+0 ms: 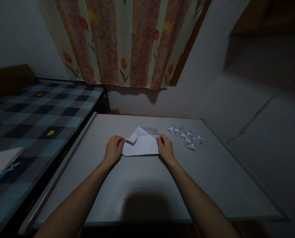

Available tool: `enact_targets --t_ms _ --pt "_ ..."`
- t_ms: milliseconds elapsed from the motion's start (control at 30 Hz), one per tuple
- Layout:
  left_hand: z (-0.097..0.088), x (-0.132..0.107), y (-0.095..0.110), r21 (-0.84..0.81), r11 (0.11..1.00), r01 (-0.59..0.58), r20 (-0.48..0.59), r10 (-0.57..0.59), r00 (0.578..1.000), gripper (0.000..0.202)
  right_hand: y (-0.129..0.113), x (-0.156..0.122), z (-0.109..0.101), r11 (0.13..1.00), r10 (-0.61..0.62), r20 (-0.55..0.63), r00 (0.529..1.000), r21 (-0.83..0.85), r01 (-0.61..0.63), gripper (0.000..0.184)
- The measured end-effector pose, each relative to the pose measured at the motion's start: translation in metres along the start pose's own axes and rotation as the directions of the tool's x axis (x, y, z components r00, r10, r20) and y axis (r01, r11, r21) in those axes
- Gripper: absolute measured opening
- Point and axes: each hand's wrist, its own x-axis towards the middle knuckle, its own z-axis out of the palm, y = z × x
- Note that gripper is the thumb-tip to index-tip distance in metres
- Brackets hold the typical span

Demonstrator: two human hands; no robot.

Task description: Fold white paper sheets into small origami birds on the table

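Observation:
A partly folded sheet of white paper (143,145) lies at the middle of the white table, its lower edge straight and its far side creased and raised. My left hand (114,147) pinches its left side, where a small flap is turned over. On the right side, my right hand (166,147) grips the paper between thumb and fingers. Right of that hand sits a group of several folded white paper shapes (190,143) with pointed corners.
The white table (219,188) has a raised rim on its left. Beside it stands a bed with a checked cover (70,99), with a pile of papers (3,162) on it. A flowered curtain (124,43) hangs behind, and a wooden shelf (269,16) juts out at upper right.

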Motion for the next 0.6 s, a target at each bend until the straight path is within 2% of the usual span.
enact_targets --t_ms 67,133,267,467,600 --pt "-0.001 0.002 0.002 -0.17 0.979 0.111 -0.106 -0.13 0.986 0.016 -0.003 0.0 -0.001 0.99 0.048 -0.057 0.997 0.132 -0.04 0.026" --pt "-0.001 0.004 0.005 -0.327 0.928 0.177 -0.173 -0.242 0.955 0.015 -0.005 0.001 0.0 0.973 0.07 -0.075 0.995 0.227 -0.052 0.025" --pt "0.001 0.004 0.012 -0.503 0.846 0.176 -0.188 -0.306 0.933 0.014 -0.005 0.003 0.0 0.909 0.126 -0.062 0.99 0.406 -0.09 0.024" --pt "0.003 -0.004 0.02 -0.426 0.89 0.159 -0.267 -0.292 0.919 0.017 -0.003 0.002 0.003 0.831 0.211 -0.041 0.977 0.533 -0.157 0.031" --pt "-0.002 -0.006 0.025 -0.233 0.972 0.036 -0.389 -0.127 0.912 0.012 -0.004 -0.001 0.005 0.781 0.29 -0.02 0.957 0.583 -0.224 0.032"
